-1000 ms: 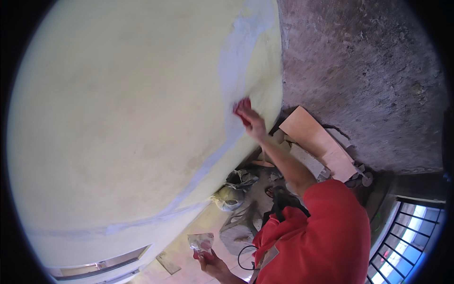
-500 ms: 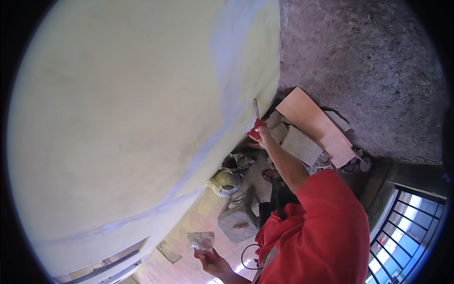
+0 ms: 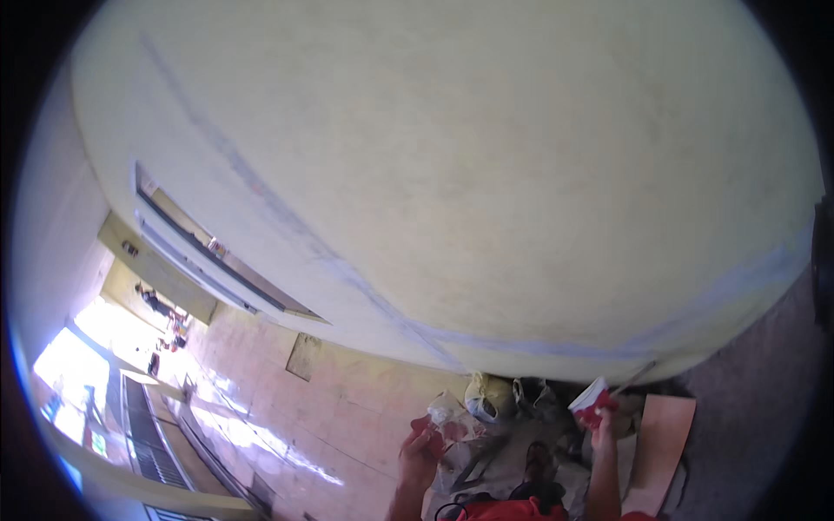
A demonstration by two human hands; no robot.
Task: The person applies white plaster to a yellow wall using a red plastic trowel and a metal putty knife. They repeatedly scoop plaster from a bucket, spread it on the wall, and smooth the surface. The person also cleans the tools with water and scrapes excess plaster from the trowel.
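Observation:
My left hand grips a red scraper whose broad blade carries pale material. My right hand is closed on a red spreader with a white edge, low in front of the pale wall; a thin stick shows behind it, and I cannot tell if it is held. Blue-grey bands run along the wall above both hands. Pale and dark sacks lie at the wall's foot between my hands.
An orange-pink board leans at right amid rubble. A recessed opening is in the wall at left. Below it stretches pinkish floor with a dark square patch. A railing is at lower left; a small distant figure, apparently a person, is beyond.
My right hand has come down off the banded wall with its spreader. My view has swung leftward, bringing in the room and railing, and both hands now sit low in the picture.

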